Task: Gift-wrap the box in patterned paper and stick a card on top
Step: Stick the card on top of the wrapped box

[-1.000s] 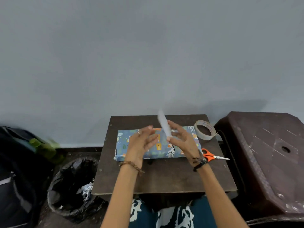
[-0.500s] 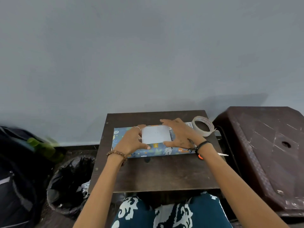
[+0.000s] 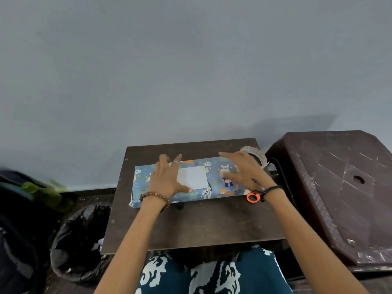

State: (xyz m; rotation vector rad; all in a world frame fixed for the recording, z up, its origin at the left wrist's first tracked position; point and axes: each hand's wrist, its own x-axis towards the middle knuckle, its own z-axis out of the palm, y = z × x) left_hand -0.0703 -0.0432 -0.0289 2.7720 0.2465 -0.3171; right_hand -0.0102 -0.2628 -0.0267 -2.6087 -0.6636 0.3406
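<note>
Fingers (image 3: 169, 161) of left hand (image 3: 166, 179) spread and straight, resting on wrapped box (image 3: 214, 183) at left of white card (image 3: 192, 177), thumb touching card's near left corner. Right hand (image 3: 244, 171) hovering open over box at right of card, fingers apart, gripping nothing. Box lying flat on far half of dark wooden table (image 3: 191, 225), card flat on top. Behind box, plain grey wall (image 3: 191, 71); right of it, brown plastic stool (image 3: 339, 187); left, black bin bag (image 3: 78, 240). Half a second ago both hands pinched card; now released, right one moved away. One box, one card, one tape roll (image 3: 257, 153), one pair of scissors (image 3: 252, 197).
</note>
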